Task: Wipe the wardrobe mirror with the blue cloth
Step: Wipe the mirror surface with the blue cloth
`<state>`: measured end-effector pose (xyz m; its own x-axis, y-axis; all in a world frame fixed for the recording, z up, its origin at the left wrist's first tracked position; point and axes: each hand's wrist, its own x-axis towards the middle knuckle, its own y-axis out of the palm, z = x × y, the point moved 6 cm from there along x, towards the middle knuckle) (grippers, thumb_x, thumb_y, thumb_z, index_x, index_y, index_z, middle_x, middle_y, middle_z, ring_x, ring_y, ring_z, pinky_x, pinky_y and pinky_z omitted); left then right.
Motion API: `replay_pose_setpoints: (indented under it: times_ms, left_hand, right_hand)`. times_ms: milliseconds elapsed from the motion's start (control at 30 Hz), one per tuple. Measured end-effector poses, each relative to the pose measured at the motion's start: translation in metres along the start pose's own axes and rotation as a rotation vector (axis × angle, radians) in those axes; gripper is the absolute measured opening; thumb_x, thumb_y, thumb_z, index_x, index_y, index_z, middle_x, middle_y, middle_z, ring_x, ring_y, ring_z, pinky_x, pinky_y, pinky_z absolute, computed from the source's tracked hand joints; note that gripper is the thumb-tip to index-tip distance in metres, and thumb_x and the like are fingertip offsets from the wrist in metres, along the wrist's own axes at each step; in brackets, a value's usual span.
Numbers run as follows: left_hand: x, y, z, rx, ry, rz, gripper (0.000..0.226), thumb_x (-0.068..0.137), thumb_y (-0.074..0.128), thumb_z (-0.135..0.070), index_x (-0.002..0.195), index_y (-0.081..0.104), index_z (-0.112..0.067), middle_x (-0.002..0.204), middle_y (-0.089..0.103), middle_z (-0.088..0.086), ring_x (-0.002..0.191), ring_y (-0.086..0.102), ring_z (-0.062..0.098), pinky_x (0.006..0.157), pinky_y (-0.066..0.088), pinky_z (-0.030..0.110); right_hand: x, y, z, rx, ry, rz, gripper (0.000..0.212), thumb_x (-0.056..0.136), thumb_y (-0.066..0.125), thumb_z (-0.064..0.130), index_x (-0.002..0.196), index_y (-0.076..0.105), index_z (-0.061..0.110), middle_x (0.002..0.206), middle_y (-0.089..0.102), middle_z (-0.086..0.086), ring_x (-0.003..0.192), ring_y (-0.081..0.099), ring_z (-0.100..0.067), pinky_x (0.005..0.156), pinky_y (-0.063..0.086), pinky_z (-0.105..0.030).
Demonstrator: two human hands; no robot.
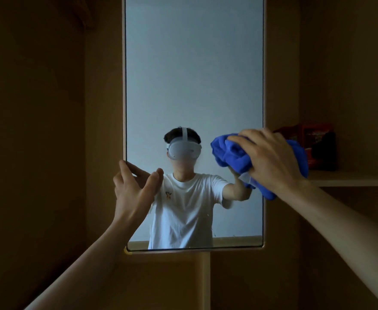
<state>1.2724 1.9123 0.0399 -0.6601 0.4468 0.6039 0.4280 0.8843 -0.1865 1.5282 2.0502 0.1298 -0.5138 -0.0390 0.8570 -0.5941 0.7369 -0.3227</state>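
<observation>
A tall wardrobe mirror [194, 74] in a pale frame fills the middle of the head view. My right hand [270, 159] presses a bunched blue cloth [230, 153] against the glass near the mirror's right edge, fingers spread over it. My left hand [134, 186] grips the mirror's left edge at mid height, fingers curled round the frame and thumb on the glass side. The glass shows a person's reflection in a white shirt.
Brown wardrobe panels [49, 130] surround the mirror. To the right, a shelf [351, 179] carries a red box [313, 139] and a dark object just behind my right hand. A vertical divider [206, 280] runs below the mirror.
</observation>
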Motion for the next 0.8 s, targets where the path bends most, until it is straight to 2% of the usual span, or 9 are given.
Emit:
replay_pose_setpoints:
  times_ms: [133, 267, 367, 433, 567, 667, 733, 800]
  left_hand:
    - [-0.001, 0.001, -0.001, 0.006, -0.002, -0.008, 0.126, 0.061, 0.048, -0.085, 0.162, -0.002, -0.03, 0.164, 0.015, 0.006, 0.146, 0.033, 0.038, 0.113, 0.037, 0.064]
    - [-0.001, -0.001, 0.0, 0.003, -0.004, -0.008, 0.126, 0.061, 0.048, -0.084, 0.163, -0.002, -0.029, 0.164, 0.015, 0.005, 0.146, 0.034, 0.037, 0.113, 0.038, 0.062]
    - [0.0, -0.002, 0.001, -0.015, -0.008, -0.019, 0.118, 0.069, 0.053, -0.078, 0.163, 0.001, -0.031, 0.164, 0.017, 0.002, 0.146, 0.034, 0.036, 0.114, 0.038, 0.061]
    - [0.0, -0.002, 0.002, -0.02, -0.007, -0.028, 0.115, 0.071, 0.054, -0.075, 0.163, 0.003, -0.03, 0.163, 0.018, 0.002, 0.145, 0.035, 0.035, 0.114, 0.038, 0.06]
    - [-0.003, -0.002, 0.0, -0.033, -0.01, -0.031, 0.127, 0.059, 0.05, -0.084, 0.163, 0.004, -0.027, 0.163, 0.019, 0.005, 0.143, 0.038, 0.034, 0.113, 0.04, 0.058]
    - [-0.004, -0.002, -0.001, -0.031, -0.012, -0.019, 0.128, 0.058, 0.051, -0.085, 0.163, 0.004, -0.029, 0.164, 0.018, 0.003, 0.143, 0.038, 0.035, 0.112, 0.04, 0.06]
    - [-0.004, -0.002, -0.002, -0.018, -0.012, -0.003, 0.128, 0.058, 0.051, -0.085, 0.163, 0.002, -0.031, 0.165, 0.016, 0.002, 0.144, 0.037, 0.035, 0.112, 0.04, 0.06]
    - [-0.004, -0.003, -0.002, -0.003, -0.009, 0.015, 0.13, 0.056, 0.049, -0.087, 0.163, 0.0, -0.032, 0.165, 0.015, 0.002, 0.144, 0.037, 0.035, 0.113, 0.04, 0.059]
  right_hand:
    - [0.011, -0.005, -0.008, 0.011, 0.038, -0.033, 0.052, 0.074, 0.07, 0.008, 0.124, 0.059, 0.017, 0.112, 0.063, -0.007, 0.095, 0.055, -0.031, 0.077, 0.047, -0.05]
    - [-0.006, 0.002, 0.0, 0.063, 0.103, -0.08, 0.059, 0.072, 0.073, 0.007, 0.129, 0.06, 0.016, 0.117, 0.064, -0.005, 0.099, 0.057, -0.033, 0.079, 0.048, -0.05]
    - [-0.02, 0.008, 0.008, 0.093, 0.13, -0.094, 0.065, 0.066, 0.077, 0.006, 0.129, 0.061, 0.014, 0.118, 0.065, -0.006, 0.1, 0.058, -0.034, 0.078, 0.049, -0.05]
    - [-0.03, 0.013, 0.013, 0.096, 0.129, -0.082, 0.067, 0.064, 0.078, 0.006, 0.128, 0.061, 0.014, 0.118, 0.065, -0.006, 0.1, 0.058, -0.033, 0.078, 0.049, -0.049]
    - [-0.055, 0.026, 0.024, 0.075, 0.08, -0.01, 0.067, 0.065, 0.077, 0.012, 0.131, 0.061, 0.016, 0.124, 0.063, -0.004, 0.104, 0.056, -0.029, 0.082, 0.046, -0.044]
    - [-0.059, 0.028, 0.025, 0.057, 0.062, 0.024, 0.068, 0.067, 0.077, 0.014, 0.132, 0.059, 0.017, 0.127, 0.062, -0.005, 0.103, 0.057, -0.03, 0.079, 0.049, -0.045]
    - [-0.052, 0.024, 0.018, 0.079, 0.112, 0.007, 0.069, 0.067, 0.078, 0.011, 0.133, 0.057, 0.016, 0.125, 0.061, -0.005, 0.101, 0.057, -0.029, 0.078, 0.05, -0.044]
    - [-0.042, 0.014, 0.005, 0.143, 0.241, -0.059, 0.062, 0.07, 0.078, 0.01, 0.127, 0.055, 0.015, 0.117, 0.062, -0.006, 0.096, 0.057, -0.027, 0.071, 0.048, -0.037]
